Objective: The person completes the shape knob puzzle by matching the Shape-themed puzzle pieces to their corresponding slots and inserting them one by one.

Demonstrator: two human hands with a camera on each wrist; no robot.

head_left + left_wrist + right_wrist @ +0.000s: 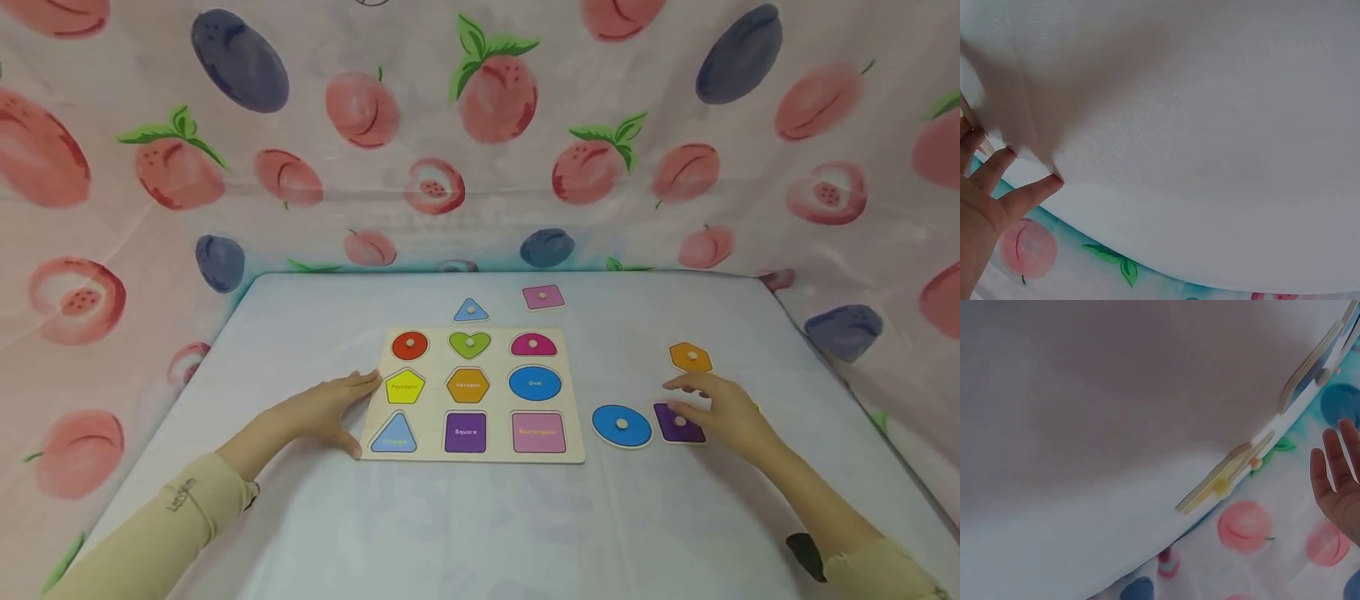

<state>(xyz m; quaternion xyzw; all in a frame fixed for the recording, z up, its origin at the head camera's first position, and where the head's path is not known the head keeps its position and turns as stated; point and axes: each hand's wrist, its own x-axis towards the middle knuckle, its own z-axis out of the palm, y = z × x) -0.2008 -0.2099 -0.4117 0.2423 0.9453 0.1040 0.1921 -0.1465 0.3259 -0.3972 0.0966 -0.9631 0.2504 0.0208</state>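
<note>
A wooden shape-puzzle board (465,398) lies flat on the table. Its top row carries a red circle (409,335), a green heart (469,335) and a magenta semicircle (534,350), each with a knob. The two lower rows show printed recesses. My left hand (324,410) touches the board's left edge, thumb at the near corner and fingers spread. Above the purple square piece (678,433) hovers my right hand (731,410), holding nothing; in the right wrist view its fingers (1335,459) look straight. A yellow piece (1219,484) is mostly hidden behind that hand in the head view.
Beside the board lies a blue oval piece (621,437), with an orange hexagon piece (684,357) farther back. Behind the board are a light-blue triangle piece (467,315) and a pink rectangle piece (553,297). Fruit-patterned cloth (480,217) surrounds the white table.
</note>
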